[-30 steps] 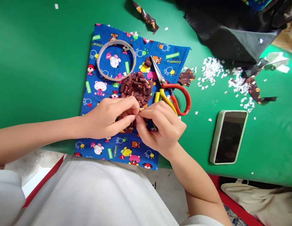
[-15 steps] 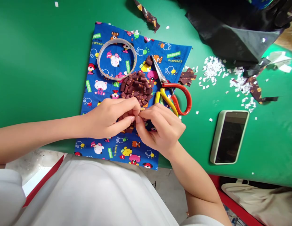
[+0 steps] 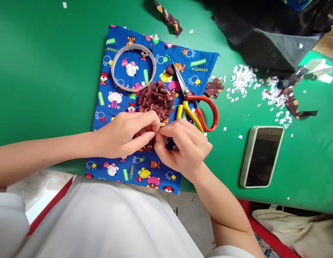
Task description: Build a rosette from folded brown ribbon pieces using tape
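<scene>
My left hand (image 3: 123,134) and my right hand (image 3: 185,145) meet fingertip to fingertip over a blue cartoon-print cloth (image 3: 153,168). Both pinch a small brown fabric piece (image 3: 147,147) that is mostly hidden under the fingers. Just beyond the fingers lies a pile of folded brown fabric pieces (image 3: 155,98). A roll of clear tape (image 3: 133,68) rests on the cloth's far left. Scissors with red and yellow handles (image 3: 196,105) lie to the right of the pile, blades pointing away.
A phone (image 3: 260,156) lies face up on the green table (image 3: 48,71) to the right. White paper bits (image 3: 243,80) and brown fabric scraps (image 3: 213,87) are scattered beyond it. A black bag (image 3: 263,32) fills the far right corner. The table edge runs near my body.
Hands stay pinched together over the cloth; the right hand's fingers have shifted only slightly. Nothing else has moved.
</scene>
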The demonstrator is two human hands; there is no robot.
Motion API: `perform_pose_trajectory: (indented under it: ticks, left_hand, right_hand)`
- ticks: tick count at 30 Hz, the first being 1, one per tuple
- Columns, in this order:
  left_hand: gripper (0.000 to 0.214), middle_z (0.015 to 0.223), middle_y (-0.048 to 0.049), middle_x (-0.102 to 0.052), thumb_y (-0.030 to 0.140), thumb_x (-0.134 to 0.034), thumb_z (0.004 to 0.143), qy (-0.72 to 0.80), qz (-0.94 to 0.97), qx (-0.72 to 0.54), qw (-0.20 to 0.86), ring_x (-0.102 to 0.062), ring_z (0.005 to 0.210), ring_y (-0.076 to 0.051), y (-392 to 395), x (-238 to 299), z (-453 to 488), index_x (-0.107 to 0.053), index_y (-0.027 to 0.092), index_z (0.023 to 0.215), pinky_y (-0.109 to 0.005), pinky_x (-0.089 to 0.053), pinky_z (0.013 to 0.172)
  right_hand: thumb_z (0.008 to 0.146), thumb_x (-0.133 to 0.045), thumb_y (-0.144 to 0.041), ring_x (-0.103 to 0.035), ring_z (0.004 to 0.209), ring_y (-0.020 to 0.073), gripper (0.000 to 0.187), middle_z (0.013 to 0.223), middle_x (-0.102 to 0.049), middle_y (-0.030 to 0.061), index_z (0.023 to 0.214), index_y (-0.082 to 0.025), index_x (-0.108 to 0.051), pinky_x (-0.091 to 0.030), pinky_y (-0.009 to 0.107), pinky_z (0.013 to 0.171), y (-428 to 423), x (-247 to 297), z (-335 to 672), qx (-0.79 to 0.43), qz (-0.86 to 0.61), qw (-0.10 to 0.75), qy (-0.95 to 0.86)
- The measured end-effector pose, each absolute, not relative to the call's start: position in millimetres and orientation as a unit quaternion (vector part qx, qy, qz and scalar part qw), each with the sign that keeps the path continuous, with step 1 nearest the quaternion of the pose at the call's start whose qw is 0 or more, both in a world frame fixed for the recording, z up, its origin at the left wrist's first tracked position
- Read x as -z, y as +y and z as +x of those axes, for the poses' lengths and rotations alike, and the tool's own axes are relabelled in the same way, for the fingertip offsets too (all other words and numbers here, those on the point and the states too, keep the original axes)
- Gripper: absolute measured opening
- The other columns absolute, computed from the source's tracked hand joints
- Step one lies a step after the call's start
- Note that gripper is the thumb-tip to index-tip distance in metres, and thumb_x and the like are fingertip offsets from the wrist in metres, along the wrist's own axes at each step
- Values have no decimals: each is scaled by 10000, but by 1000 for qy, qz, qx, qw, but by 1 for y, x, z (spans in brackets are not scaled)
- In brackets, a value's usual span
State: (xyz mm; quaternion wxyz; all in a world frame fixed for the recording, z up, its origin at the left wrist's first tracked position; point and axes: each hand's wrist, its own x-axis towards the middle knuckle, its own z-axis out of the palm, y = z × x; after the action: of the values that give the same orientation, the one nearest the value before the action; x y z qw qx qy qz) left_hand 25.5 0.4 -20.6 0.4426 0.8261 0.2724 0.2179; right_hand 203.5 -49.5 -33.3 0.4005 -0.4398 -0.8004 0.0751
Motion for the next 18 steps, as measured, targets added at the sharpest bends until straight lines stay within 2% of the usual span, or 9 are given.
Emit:
perform_pose_trajectory:
  ticks: [18]
  left_hand:
    - [46,669,46,-566,149,-484,876,276,820,-208,456,-508,584,-64,1,20,26,-508,178,850,-179,-401,587]
  right_hand:
    - [768,-593,-40,-485,528,110,177,597,-597,-6,780,-197,-513,-424,254,505,-50,34,204,-62,-439,398,-804]
